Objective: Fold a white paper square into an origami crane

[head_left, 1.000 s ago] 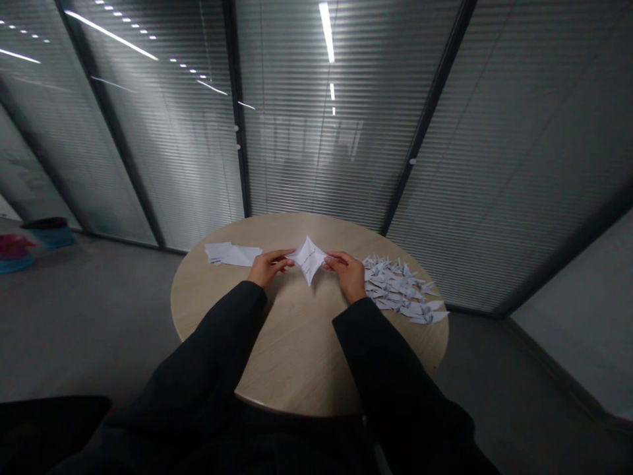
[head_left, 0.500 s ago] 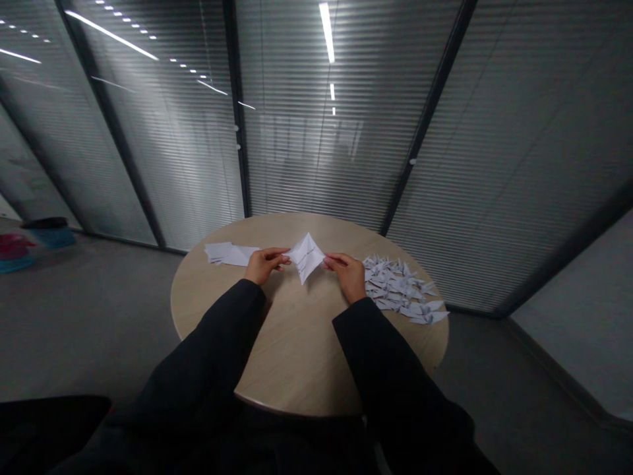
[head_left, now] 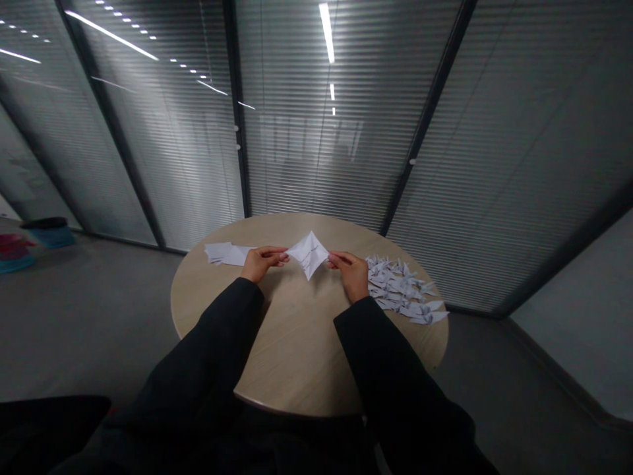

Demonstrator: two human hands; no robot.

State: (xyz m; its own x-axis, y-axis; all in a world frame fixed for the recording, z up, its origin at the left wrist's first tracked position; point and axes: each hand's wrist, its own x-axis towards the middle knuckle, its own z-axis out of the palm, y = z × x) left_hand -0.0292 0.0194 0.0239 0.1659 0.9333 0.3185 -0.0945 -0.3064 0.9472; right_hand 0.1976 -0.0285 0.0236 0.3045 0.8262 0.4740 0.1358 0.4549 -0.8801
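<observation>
Fingers of the left hand (head_left: 261,262) and right hand (head_left: 352,272) are pinching opposite corners of one folded paper (head_left: 308,253); cranes (head_left: 400,289), too many to count, are lying just beside the right fingers.

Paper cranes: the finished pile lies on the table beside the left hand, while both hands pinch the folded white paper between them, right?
Not quite. The head view shows the pile of paper cranes on the table beside the right hand, not the left hand. Both hands do pinch the folded white paper between them.
</observation>
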